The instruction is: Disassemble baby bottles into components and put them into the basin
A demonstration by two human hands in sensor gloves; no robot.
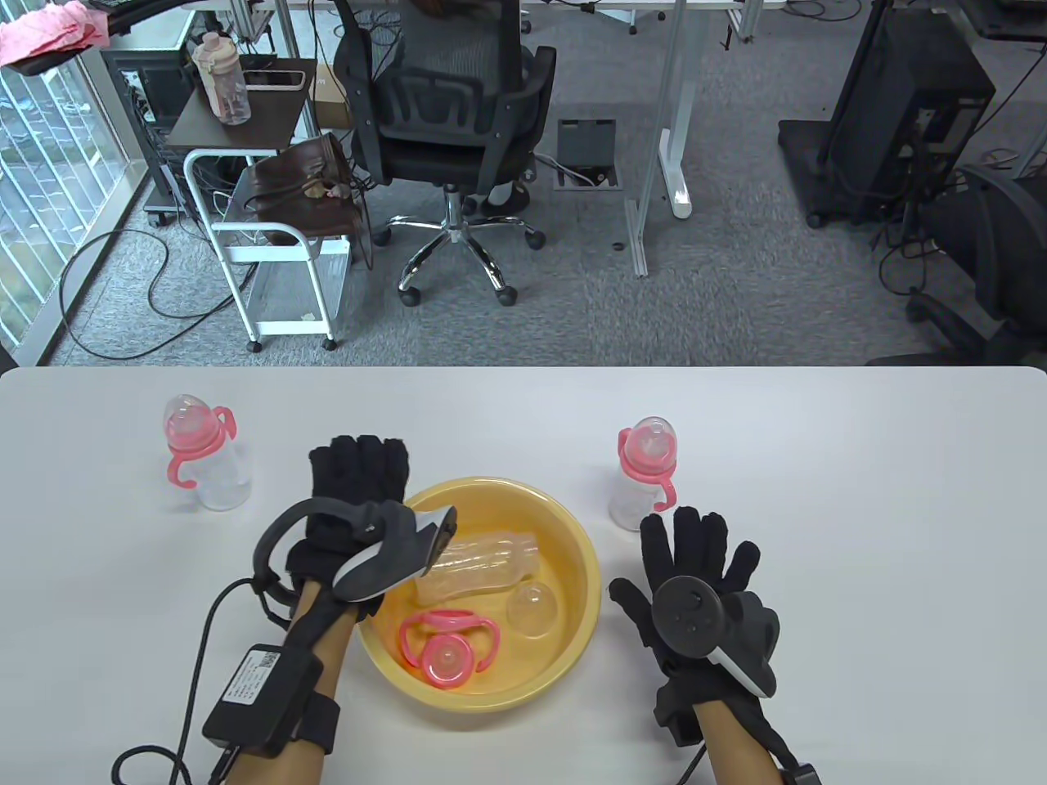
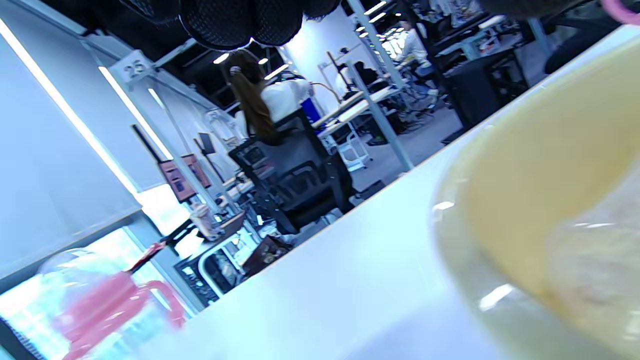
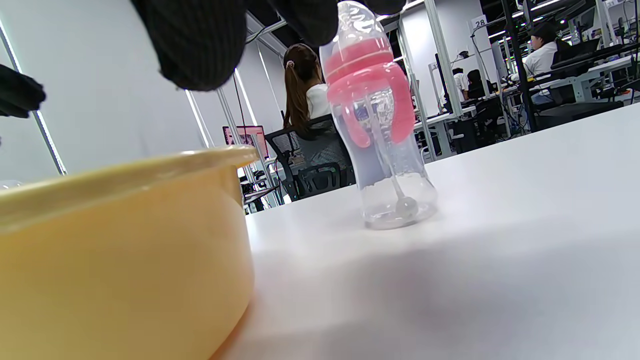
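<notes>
Nearest, both gloved hands lie flat on the white table (image 1: 859, 491) with fingers straight and released, grasping nothing: the left hand (image 1: 352, 507) at the yellow basin's (image 1: 572, 540) nine o'clock, the right hand (image 1: 695, 580) at its three o'clock. Inside the basin lie a clear bottle body (image 1: 483, 564), a pink handled collar (image 1: 448, 646) and a clear cap (image 1: 532, 609). Farther off, one assembled bottle (image 1: 642, 470) stands upright at one o'clock, just beyond the right fingertips, another (image 1: 204, 458) at ten o'clock.
</notes>
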